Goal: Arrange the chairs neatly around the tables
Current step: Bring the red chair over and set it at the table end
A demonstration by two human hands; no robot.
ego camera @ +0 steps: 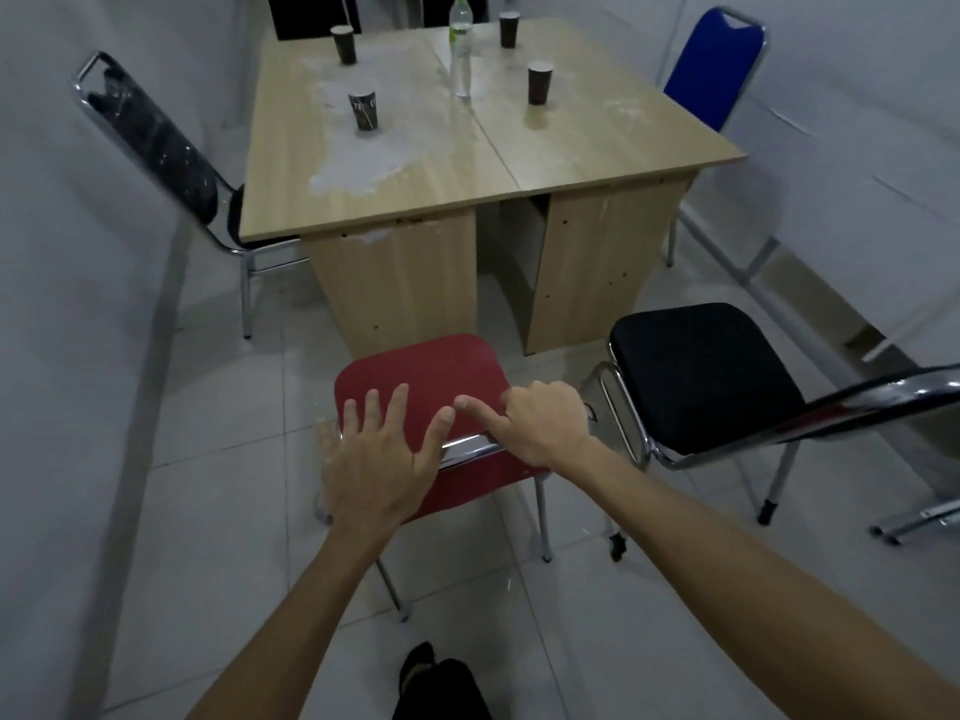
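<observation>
A red chair [426, 379] with a chrome top rail stands right in front of me, its seat facing the near end of two joined wooden tables [582, 148]. My left hand [376, 459] lies flat over the left of the backrest top, fingers spread. My right hand [540, 420] curls around the rail at the right corner, thumb stretched along it. A black-seated chair [701, 376] stands just right of the red one, angled off the table. A blue chair [719, 70] is tucked in on the table's right side and a black chair [156, 148] on its left side.
Several dark paper cups [366, 111] and a clear water bottle [461, 49] stand on the tables. Walls run close along the left and right. Chrome legs [919, 522] lie on the floor at the far right. My dark shoe [418, 667] is on the tiled floor below.
</observation>
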